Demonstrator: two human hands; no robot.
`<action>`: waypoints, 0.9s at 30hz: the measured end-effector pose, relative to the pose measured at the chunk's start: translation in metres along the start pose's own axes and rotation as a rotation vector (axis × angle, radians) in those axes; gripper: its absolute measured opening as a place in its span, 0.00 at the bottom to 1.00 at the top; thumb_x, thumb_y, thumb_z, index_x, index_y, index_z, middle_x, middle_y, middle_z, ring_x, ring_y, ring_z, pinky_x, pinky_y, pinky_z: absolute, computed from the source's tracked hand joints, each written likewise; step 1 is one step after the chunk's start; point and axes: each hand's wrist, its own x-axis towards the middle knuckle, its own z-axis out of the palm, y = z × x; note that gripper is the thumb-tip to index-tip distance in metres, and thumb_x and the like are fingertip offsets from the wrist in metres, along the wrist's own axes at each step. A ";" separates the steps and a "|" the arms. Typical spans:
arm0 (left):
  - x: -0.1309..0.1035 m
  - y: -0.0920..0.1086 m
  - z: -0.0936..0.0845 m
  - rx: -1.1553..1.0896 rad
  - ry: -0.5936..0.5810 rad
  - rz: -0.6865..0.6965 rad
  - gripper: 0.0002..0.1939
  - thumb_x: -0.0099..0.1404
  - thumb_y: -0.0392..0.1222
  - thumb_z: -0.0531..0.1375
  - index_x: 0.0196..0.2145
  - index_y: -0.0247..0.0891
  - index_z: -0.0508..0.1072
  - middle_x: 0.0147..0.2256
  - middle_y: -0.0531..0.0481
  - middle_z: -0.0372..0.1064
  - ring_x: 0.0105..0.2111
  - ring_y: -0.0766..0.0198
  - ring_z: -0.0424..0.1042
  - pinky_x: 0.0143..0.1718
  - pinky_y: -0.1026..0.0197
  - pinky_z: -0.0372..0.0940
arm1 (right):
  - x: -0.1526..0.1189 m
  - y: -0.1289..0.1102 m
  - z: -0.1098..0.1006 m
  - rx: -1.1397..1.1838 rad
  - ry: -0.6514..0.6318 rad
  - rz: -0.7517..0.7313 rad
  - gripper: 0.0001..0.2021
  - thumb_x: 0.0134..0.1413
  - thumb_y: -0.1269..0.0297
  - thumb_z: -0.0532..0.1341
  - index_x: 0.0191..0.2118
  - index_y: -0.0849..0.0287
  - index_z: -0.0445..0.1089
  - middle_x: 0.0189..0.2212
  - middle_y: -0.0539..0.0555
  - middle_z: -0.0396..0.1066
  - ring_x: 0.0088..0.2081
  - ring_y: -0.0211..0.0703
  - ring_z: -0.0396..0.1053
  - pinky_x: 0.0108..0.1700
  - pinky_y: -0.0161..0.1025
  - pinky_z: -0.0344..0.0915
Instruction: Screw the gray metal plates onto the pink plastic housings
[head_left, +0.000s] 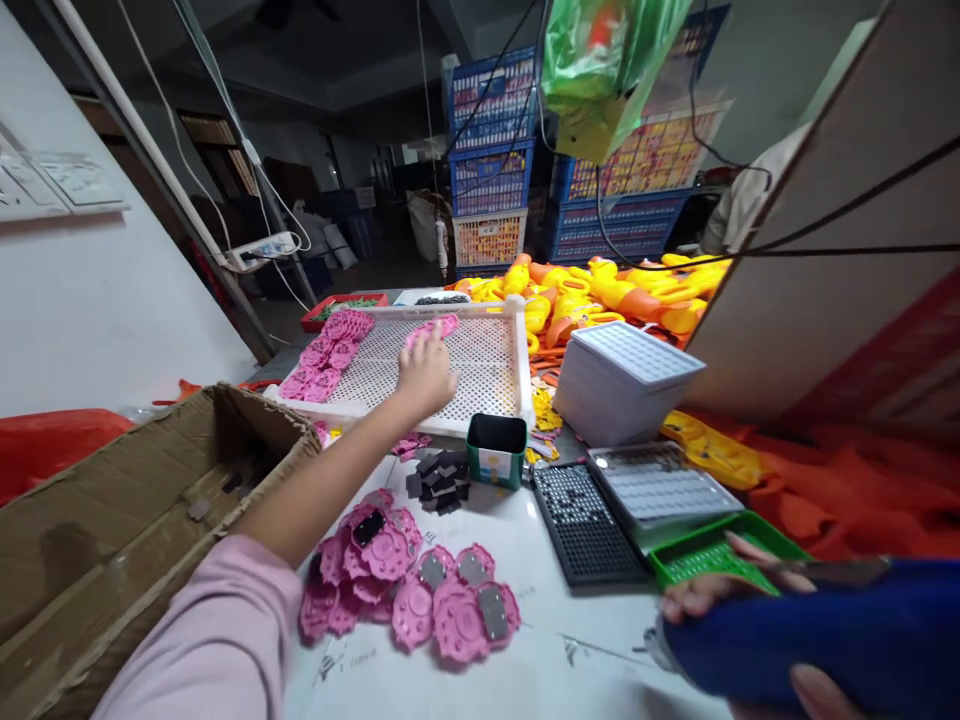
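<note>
Pink piece: a moulded, scallop-edged, glossy plastic-looking part (448,322) in the upper middle of the frame, on the tray's far side; its long axis runs nearly sideways, the right end tilted slightly up.
Left hand: (427,378) reaches in from the lower left, fingertips at the pink piece; I cannot tell whether they pinch it or only touch it.
White tray: rigid, shallow, perforated with small holes (480,375); overlapping rows of pink parts (330,352) line its left side.
Right hand: (699,597) lower right, fingers wrapped around the blue tool, clamped on it from above and below.
Blue tool: smooth, rounded, elongated body (832,630), long axis nearly level, its metal tip pointing left.
Pink pile: lobed parts heaped (386,550) at lower centre-left, some bearing flat grey plates.
Dark chips: small flat rectangles, loosely scattered (439,482) at centre, just beside a squarish green tub (497,470).
Carton: brown corrugated cardboard, ragged rim (262,400), lower left.
</note>
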 end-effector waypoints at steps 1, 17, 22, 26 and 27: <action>-0.026 0.011 -0.003 -0.006 -0.014 0.086 0.33 0.71 0.49 0.51 0.67 0.29 0.52 0.71 0.41 0.30 0.70 0.48 0.36 0.68 0.45 0.38 | 0.001 -0.005 0.005 0.009 0.020 0.008 0.24 0.39 0.49 0.72 0.43 0.49 0.69 0.26 0.48 0.73 0.27 0.45 0.73 0.31 0.45 0.76; -0.292 0.069 0.074 -0.276 -0.262 0.869 0.36 0.68 0.65 0.51 0.59 0.31 0.67 0.65 0.41 0.54 0.63 0.38 0.57 0.61 0.37 0.55 | 0.012 -0.017 0.023 0.006 0.076 -0.081 0.29 0.32 0.48 0.72 0.44 0.54 0.69 0.20 0.46 0.70 0.21 0.40 0.68 0.25 0.39 0.69; -0.292 0.068 0.086 -0.361 -0.216 0.827 0.24 0.69 0.53 0.55 0.55 0.34 0.71 0.64 0.41 0.57 0.64 0.34 0.53 0.60 0.31 0.53 | 0.014 -0.016 0.022 -0.016 0.065 -0.094 0.31 0.32 0.46 0.71 0.44 0.54 0.68 0.19 0.45 0.68 0.22 0.42 0.69 0.26 0.41 0.68; -0.299 0.060 0.071 -0.463 -0.104 0.848 0.14 0.70 0.41 0.53 0.49 0.37 0.74 0.62 0.41 0.62 0.66 0.36 0.49 0.58 0.29 0.54 | 0.014 -0.017 0.023 -0.026 0.053 -0.078 0.30 0.31 0.44 0.70 0.41 0.55 0.69 0.18 0.45 0.67 0.20 0.42 0.68 0.25 0.42 0.68; -0.303 0.057 0.063 -0.491 -0.070 0.867 0.14 0.69 0.39 0.53 0.49 0.38 0.74 0.61 0.41 0.64 0.66 0.39 0.51 0.58 0.32 0.56 | 0.014 -0.018 0.023 -0.027 0.053 -0.075 0.28 0.31 0.44 0.70 0.39 0.55 0.69 0.19 0.46 0.68 0.20 0.42 0.68 0.25 0.42 0.69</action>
